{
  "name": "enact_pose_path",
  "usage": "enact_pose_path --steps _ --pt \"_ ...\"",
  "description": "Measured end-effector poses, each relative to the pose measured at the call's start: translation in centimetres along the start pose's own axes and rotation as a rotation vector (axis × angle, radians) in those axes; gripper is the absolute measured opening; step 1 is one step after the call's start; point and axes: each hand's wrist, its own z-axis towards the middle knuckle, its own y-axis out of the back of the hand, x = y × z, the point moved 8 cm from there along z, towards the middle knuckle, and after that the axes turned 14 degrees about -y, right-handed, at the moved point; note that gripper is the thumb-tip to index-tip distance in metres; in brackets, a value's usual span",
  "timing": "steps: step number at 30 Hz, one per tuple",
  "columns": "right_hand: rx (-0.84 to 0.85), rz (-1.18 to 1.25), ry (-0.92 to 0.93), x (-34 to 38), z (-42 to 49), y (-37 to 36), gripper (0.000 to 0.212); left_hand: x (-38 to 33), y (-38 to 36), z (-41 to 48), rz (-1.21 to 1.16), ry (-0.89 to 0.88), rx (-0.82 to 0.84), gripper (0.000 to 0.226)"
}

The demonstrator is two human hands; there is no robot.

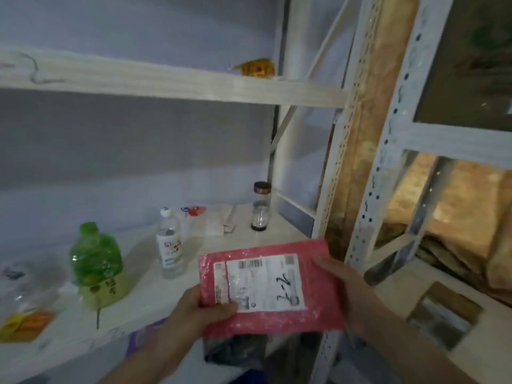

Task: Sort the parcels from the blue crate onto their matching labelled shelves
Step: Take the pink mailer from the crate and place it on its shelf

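Just above the front edge of the white wooden shelf [155, 295], the flat pink bubble-wrap parcel [318, 275] is held label-up by both hands. The left hand [202, 309] pinches one corner and the right hand [346, 289] grips the opposite edge. Best to read the handwritten mark [285, 289] and match it to a shelf label before setting the parcel down.

Head-worn view, forward-down, close before shelf [155, 297]

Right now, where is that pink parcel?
Low in the head view, the pink parcel is held between left hand and right hand, just right of the clear bottle.
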Motion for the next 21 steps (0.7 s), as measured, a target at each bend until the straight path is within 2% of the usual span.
enact_pose_path --steps 2,4,7,9,11,14,16,21 --pt "0.007 -0.220 0.078 3.7 -3.2 -0.4 0.038 -4.6 -0.6 -0.1 0.139 -0.020 0.149 0.048" --pt "0.037 -0.446 0.120 6.1 -6.2 -1.7 0.033 -9.3 -1.9 0.0 0.296 -0.091 0.240 0.036" --pt "0.033 -0.625 0.236 8.7 -10.1 -2.4 0.022 -17.1 -5.2 0.7 0.404 -0.258 0.233 0.039" --pt "-0.027 -0.571 0.367 11.1 -13.0 -1.7 0.010 -21.7 -8.1 1.1 0.210 -0.350 0.163 0.051" --pt "-0.105 -0.420 0.510 13.7 -16.1 -0.2 0.009 -24.9 -11.6 0.7 0.021 -0.431 0.162 0.051" --pt "-0.229 -0.286 0.734 17.6 -21.3 2.1 0.013 -25.7 -17.9 -0.9 0.024 -0.446 0.317 0.050" --pt "-0.288 -0.277 0.846 19.6 -24.5 3.1 0.012 -25.7 -21.1 -1.8 0.011 -0.466 0.345 0.049" --pt "-0.300 -0.231 0.909 22.2 -29.7 5.8 0.012 -28.8 -26.0 -3.1 -0.145 -0.655 0.265 0.039"
